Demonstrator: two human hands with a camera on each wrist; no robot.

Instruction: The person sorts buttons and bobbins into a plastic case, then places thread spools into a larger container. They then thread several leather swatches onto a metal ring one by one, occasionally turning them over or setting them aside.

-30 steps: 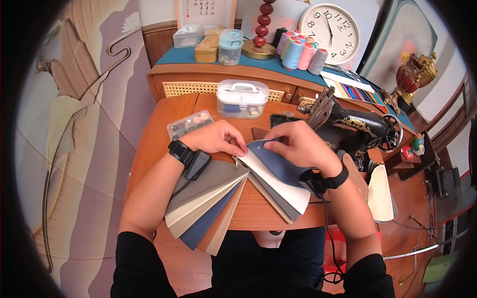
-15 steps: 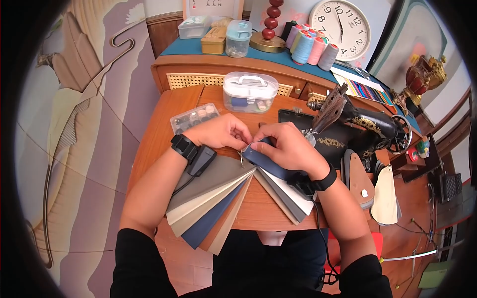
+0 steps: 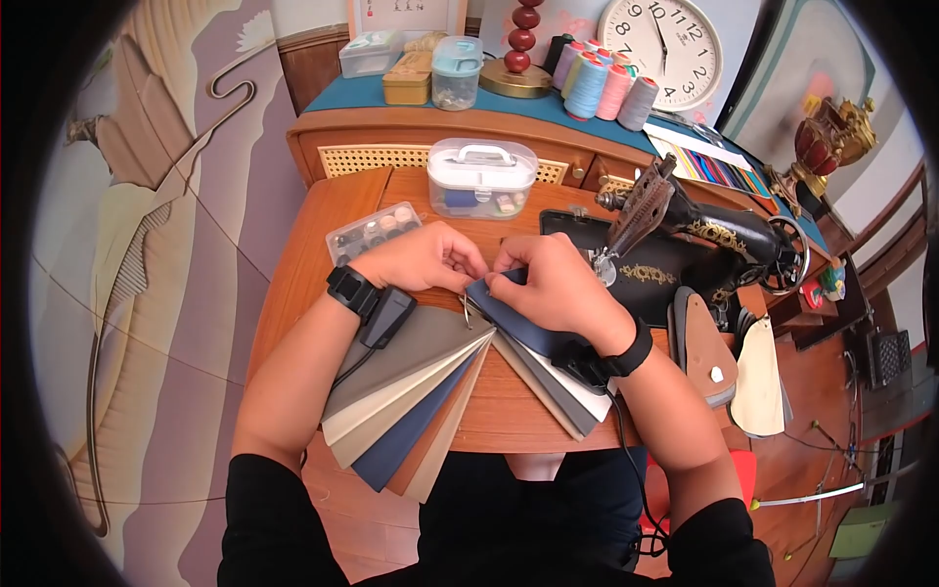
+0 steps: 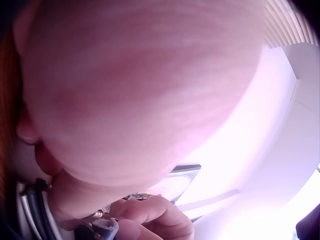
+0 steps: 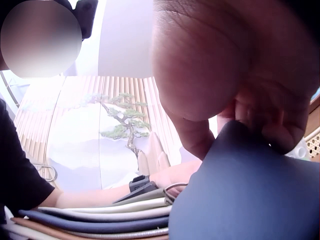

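In the head view, my right hand [image 3: 562, 293] pinches a dark blue swatch [image 3: 514, 318] near its narrow end between thumb and fingers. The same blue swatch [image 5: 245, 195] fills the lower right of the right wrist view. My left hand [image 3: 421, 259] has its fingertips at a thin metal ring [image 3: 469, 313] and pinches its top, right beside the swatch's tip. Threaded on the ring, a fan of swatches spreads both ways: taupe [image 3: 391, 342], cream, beige, blue and brown to the left, white [image 3: 577, 386] and grey [image 3: 548, 386] to the right.
Behind the left hand lies a clear compartment box [image 3: 377, 230]; farther back stands a lidded plastic box [image 3: 482, 181]. A black sewing machine [image 3: 704, 225] is at the right, with loose brown pieces [image 3: 699, 342] in front. Thread spools [image 3: 611, 88] and a clock [image 3: 665, 49] are at the back.
My right hand has moved left with the blue swatch, bringing its narrow end against the left fingertips at the ring. The left hand stays nearly in place.
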